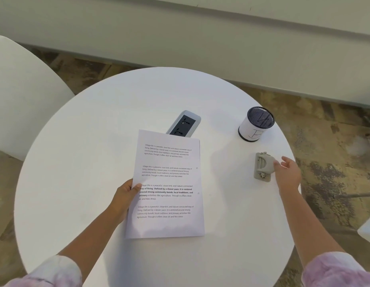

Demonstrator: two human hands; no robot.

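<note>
The left hand (126, 195) pinches the paper (167, 183) in the middle of the bench (97, 121). The right hand (287, 172), fingers loose, just touches the hole punch (262, 166) at three o'clock. A bump could push it off the edge.

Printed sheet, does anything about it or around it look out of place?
Nothing spilled or damaged. The printed sheet, pinched by the left hand, is slightly askew and its top edge covers part of the socket panel. The hole punch, touched by the right hand, sits close to the table edge.
</note>
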